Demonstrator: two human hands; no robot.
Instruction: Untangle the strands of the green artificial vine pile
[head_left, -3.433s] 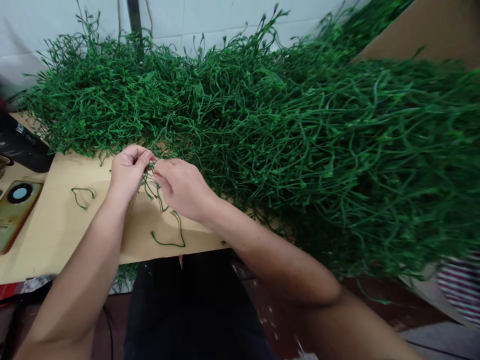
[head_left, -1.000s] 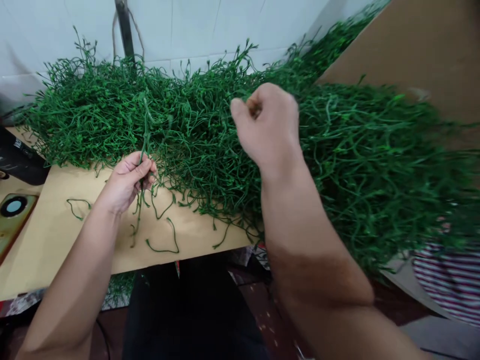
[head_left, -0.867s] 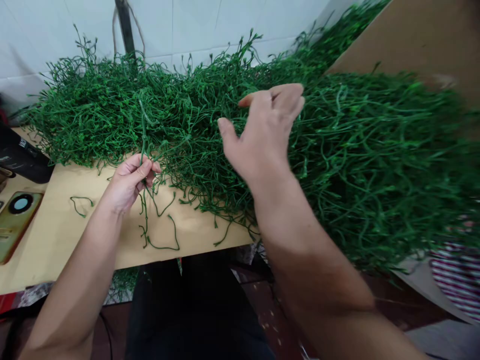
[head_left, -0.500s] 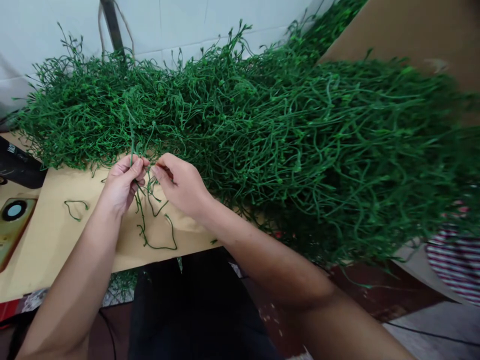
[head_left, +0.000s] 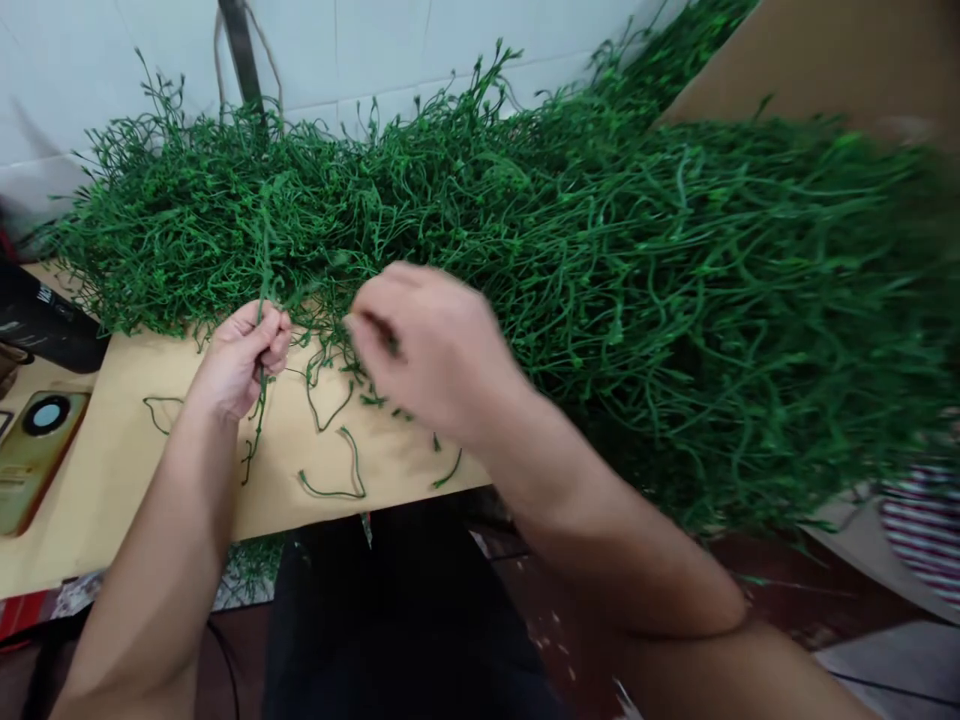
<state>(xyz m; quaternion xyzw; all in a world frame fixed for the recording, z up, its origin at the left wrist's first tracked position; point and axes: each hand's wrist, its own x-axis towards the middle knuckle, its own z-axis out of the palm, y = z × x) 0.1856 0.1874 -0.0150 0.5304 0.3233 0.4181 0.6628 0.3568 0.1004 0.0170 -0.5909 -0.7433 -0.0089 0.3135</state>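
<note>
- Nearest, at 6 o'clock, dark trousers [head_left: 390, 630] beneath the edge of a flat, smooth tan sheet [head_left: 165, 500].
- A thin, curved green loose sprig [head_left: 358, 465] lies on it, at the left hand's 4 o'clock.
- Left hand [head_left: 240, 360]: thumb and fingers pinched around a slender, branched green stem [head_left: 264, 270], extending to 12 and 6.
- Right hand [head_left: 435, 350]: at the left's 3 o'clock, apart from it, curled, blurred; cannot tell whether it holds anything.
- Beyond, from 10 to 3 o'clock, a tangled, wiry green heap [head_left: 615, 260].
- Farthest, at 12, a white tiled wall [head_left: 375, 50].
</note>
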